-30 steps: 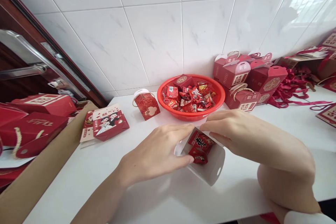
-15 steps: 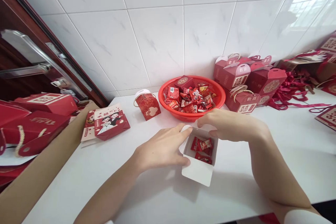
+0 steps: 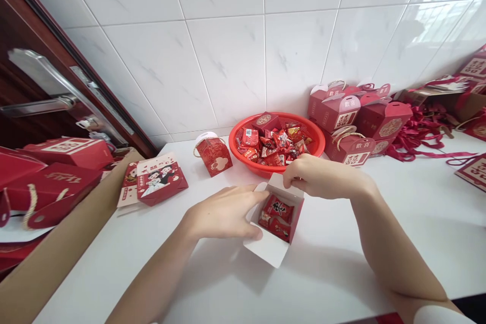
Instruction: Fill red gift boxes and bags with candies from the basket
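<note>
An open gift box (image 3: 268,248), white inside and red outside, stands on the white table in front of me. Its flaps are spread, and red wrapped candies (image 3: 279,210) lie inside, the top one bearing a black character. My left hand (image 3: 224,214) grips the box's left side, with the thumb near the front flap and the fingers at the left flap. At the back right corner, the curled fingers of my right hand (image 3: 322,176) pinch the box by its flap. Just behind is a red plastic basket (image 3: 243,164) heaped with wrapped candies and a small red box.
A closed red box with a rope handle (image 3: 214,156) stands left of the basket. Flat printed boxes (image 3: 161,182) lie farther left, beside a cardboard carton edge (image 3: 81,217). Stacked red gift boxes (image 3: 343,111) and ribbons (image 3: 421,131) are at right, against the tiled wall.
The gift box has shifted left and turned slightly, with both hands moving along. The candy with the black character now shows on top. My right hand's fingers are more tightly curled.
</note>
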`<act>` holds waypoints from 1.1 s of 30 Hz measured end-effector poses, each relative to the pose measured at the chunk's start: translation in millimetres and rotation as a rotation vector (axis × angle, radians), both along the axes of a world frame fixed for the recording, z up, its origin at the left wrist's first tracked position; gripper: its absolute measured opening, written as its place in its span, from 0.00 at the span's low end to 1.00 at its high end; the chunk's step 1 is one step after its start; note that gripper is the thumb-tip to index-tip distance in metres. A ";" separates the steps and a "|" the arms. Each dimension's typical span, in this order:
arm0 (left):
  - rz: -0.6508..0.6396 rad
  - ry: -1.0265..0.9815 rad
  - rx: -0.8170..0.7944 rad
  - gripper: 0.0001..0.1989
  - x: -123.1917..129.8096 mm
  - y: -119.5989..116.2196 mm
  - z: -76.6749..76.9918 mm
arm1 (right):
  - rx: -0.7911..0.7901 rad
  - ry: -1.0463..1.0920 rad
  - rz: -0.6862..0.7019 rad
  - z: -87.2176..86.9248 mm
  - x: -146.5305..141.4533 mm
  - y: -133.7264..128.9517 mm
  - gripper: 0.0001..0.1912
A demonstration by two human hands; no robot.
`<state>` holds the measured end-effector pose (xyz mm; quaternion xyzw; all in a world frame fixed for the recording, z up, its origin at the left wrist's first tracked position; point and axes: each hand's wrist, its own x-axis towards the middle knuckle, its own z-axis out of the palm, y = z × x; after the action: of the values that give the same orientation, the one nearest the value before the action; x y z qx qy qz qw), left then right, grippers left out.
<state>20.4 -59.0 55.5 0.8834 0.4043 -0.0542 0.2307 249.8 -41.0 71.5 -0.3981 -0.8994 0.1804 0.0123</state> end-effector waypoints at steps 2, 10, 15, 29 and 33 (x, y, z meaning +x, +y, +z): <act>-0.009 0.007 -0.040 0.25 3.1 2.5 0.4 | -0.037 -0.014 0.001 -0.2 2.1 2.0 0.16; -0.004 -0.058 -0.065 0.34 -9.2 10.4 4.4 | -0.015 -0.056 -0.162 -0.5 11.0 1.0 0.12; 0.000 -0.091 -0.019 0.21 -4.3 12.5 0.3 | -0.070 -0.055 -0.084 3.7 4.1 -8.6 0.04; 0.174 -0.199 0.098 0.18 29.9 3.3 -23.0 | -0.101 -0.208 -0.148 -7.4 -1.0 4.6 0.09; 0.056 -0.187 0.101 0.07 24.1 6.0 -23.4 | -0.040 -0.254 -0.224 -14.5 -10.4 5.1 0.08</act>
<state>44.5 -53.0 32.1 0.8836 0.4076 0.0553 0.2239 239.3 -35.9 57.0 -0.5158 -0.8398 0.1440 -0.0896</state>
